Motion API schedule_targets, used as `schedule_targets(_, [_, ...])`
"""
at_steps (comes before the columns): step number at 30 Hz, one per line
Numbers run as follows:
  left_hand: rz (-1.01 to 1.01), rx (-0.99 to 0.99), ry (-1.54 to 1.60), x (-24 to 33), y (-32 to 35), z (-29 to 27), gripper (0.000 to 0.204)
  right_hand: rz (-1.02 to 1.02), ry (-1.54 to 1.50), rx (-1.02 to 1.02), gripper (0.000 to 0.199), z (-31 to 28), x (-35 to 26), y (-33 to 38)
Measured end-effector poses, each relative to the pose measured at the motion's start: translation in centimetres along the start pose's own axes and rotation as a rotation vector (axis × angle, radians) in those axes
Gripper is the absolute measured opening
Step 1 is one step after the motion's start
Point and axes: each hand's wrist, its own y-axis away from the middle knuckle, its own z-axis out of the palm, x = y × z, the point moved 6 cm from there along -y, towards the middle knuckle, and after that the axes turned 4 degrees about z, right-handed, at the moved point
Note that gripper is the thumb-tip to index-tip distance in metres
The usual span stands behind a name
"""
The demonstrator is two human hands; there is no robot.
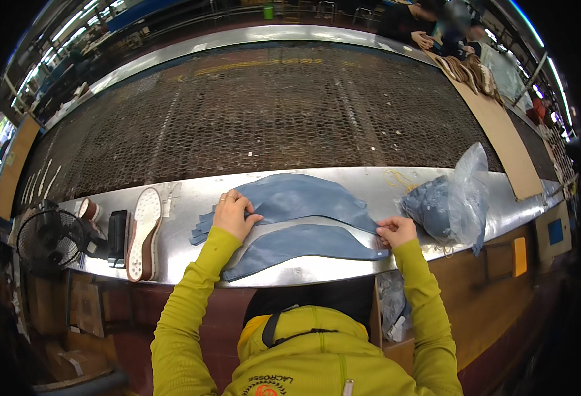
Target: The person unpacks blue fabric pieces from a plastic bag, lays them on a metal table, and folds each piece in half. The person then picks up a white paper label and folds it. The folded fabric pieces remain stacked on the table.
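Observation:
A fanned stack of curved blue-grey leather-like pieces [297, 198] lies on the metal worktop's near side. My left hand [233, 215] is at the stack's left part, fingers bent over the top piece and thumb stretched to the right. At the right tip of the stack, my right hand [397, 231] pinches the end of a piece between thumb and fingers. Closer to me is a separate curved blue-grey piece [304, 249], lying flat, with a small pale mark at its right end. What is under my left fingers is partly hidden.
Left of the stack are shoe soles [144, 231], a black case [117, 237] and a black fan [50, 237]. A clear plastic bag [458, 204] with blue-grey pieces sits at the right. Beyond the worktop runs a wide mesh conveyor [290, 112]. Other people [429, 30] work at the far right.

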Motion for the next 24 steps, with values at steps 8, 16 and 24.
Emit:
schedule_targets(8, [-0.294, -0.007, 0.477, -1.1, 1.1, -4.5, 0.018, -0.093, -0.201, -0.019, 0.014, -0.4, -5.1, 2.5])
schedule_targets(16, [-0.648, -0.368, 0.713, 0.2, 9.3, -3.8, 0.025, 0.088, -0.099, -0.160, 0.014, 0.5, -1.7, 5.2])
schedule_targets(24, [-0.041, -0.181, -0.001, 5.7, 9.5, -4.4, 0.066, -0.498, 0.457, -0.024, 0.042, 0.0, -3.5, 7.0])
